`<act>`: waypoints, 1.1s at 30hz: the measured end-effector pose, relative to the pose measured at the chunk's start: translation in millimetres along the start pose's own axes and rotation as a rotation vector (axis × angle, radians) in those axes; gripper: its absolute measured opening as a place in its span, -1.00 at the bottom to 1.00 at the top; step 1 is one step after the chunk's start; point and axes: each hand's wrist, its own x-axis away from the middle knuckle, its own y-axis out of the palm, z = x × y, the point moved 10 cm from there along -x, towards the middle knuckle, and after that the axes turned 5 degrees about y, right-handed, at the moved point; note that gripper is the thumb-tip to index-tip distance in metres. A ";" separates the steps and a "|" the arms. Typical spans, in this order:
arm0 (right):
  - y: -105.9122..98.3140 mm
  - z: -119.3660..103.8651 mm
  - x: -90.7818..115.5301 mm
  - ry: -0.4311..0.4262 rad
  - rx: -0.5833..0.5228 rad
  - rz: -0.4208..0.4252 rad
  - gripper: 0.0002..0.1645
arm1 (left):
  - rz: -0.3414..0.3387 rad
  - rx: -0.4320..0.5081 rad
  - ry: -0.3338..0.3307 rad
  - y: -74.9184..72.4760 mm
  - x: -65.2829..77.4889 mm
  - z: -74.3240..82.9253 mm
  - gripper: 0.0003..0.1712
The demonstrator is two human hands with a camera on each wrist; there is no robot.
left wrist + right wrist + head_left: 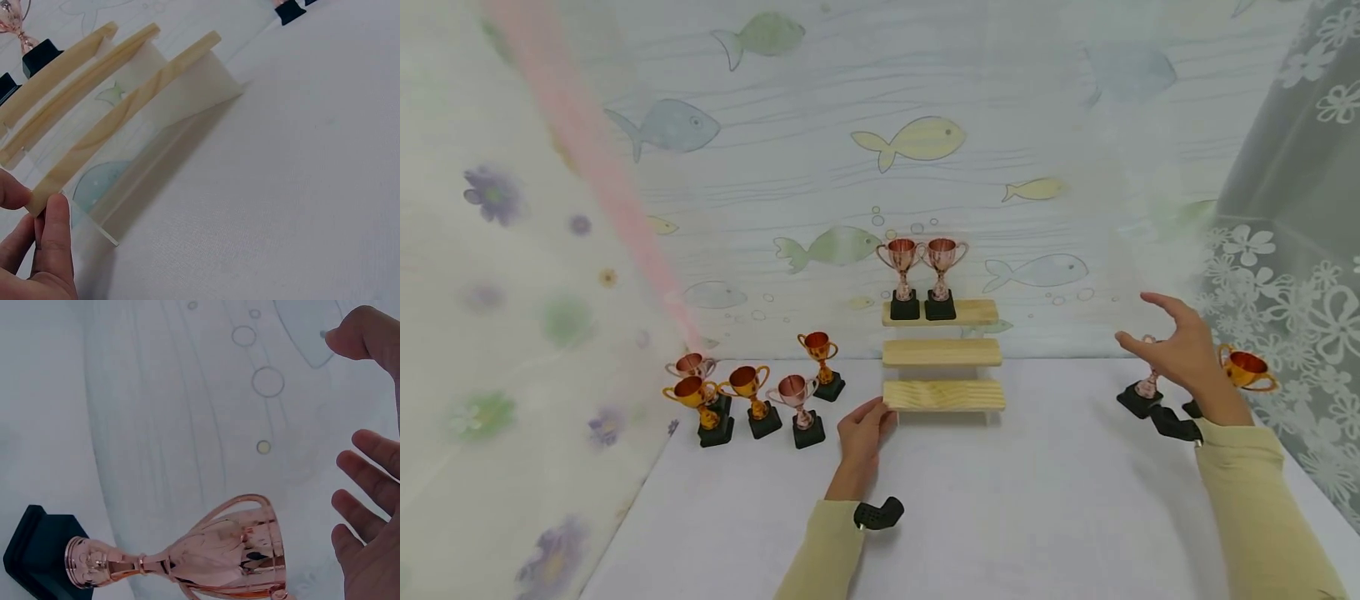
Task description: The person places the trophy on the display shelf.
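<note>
My left hand (862,429) pinches the left end of the lowest plank on a three-tier display stand (943,396). In the left wrist view, thumb and fingers (55,234) meet around the wooden plank (125,112). Over on the right, my right hand (1180,350) hovers above a rose-gold trophy cup (219,556) with a black base, thumb and fingers spread apart. The right wrist view shows the hand (375,544) beyond the cup's rim, with nothing in its grasp. Two rose-gold trophies (904,262) (942,265) stand side by side on the top tier.
Several gold and rose-gold trophies, among them a gold one (757,400) and a rose-gold one (802,412), stand on the white table (1000,517) left of the stand. Another gold trophy (1247,368) is partly hidden behind the right wrist. Fish-patterned cloth (925,83) hangs behind.
</note>
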 end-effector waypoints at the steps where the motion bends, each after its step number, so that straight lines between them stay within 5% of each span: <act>1: 0.4 2.4 0.3 -0.002 0.008 -0.004 -0.03 | -0.002 -0.001 -0.002 -0.4 0.1 0.2 -0.65; 19: 4.5 34.8 3.8 0.099 0.118 -0.135 -0.03 | -0.014 0.013 -0.020 -0.9 2.0 0.8 -0.62; 33: -3.0 46.9 24.6 0.078 0.048 -0.092 -0.24 | -0.013 0.014 -0.021 -1.0 -1.4 -1.3 -0.65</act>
